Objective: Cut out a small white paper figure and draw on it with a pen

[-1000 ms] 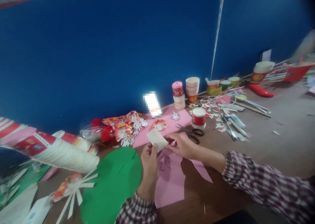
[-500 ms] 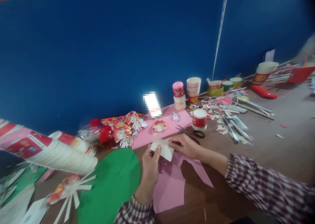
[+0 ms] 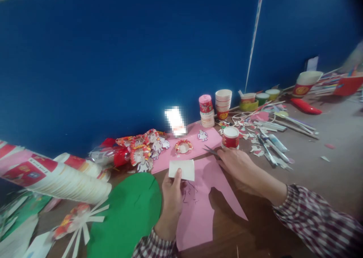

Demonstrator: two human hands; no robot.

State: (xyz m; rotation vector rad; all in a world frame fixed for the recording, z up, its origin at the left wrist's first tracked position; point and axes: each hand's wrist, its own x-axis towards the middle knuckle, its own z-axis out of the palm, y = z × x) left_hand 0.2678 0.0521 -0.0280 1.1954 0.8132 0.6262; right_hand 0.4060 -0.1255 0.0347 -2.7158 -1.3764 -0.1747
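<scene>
"Hands first, in the head view: how many do I have, and how are they set?"

"I have two. My left hand [image 3: 172, 195] is pinched shut on one white paper piece [image 3: 185, 171], thumb on its face and fingers behind. That piece is raised above the upper left part of the nearer pink sheet [image 3: 195, 220]. My right hand [image 3: 241, 167] lies over one pair of scissors [image 3: 211, 150], fingertips at the base of the blades; the handles are hidden, so I can't tell how firmly it grips."

"How many pink sheets do I count?"

"Two. The nearer one carries one dark line drawing [image 3: 190, 193]. The farther one [image 3: 212, 137] bears one white cut-out figure [image 3: 202, 135] and one braided ring [image 3: 188, 151]."

"And to my left?"

"One green sheet [image 3: 127, 216], just beside my left wrist, and two tipped stacks of paper cups, a longer one [image 3: 68, 184] and a shorter one [image 3: 85, 165] behind it. The braided figures [image 3: 140, 150] overlap too much for me to count."

"Past my right hand?"

"One red-and-white cup [image 3: 230, 137] just beyond my fingers, one upright cup stack [image 3: 223, 103] farther back, and one green tub [image 3: 262, 98] beside one yellow tub [image 3: 272, 94]."
</scene>
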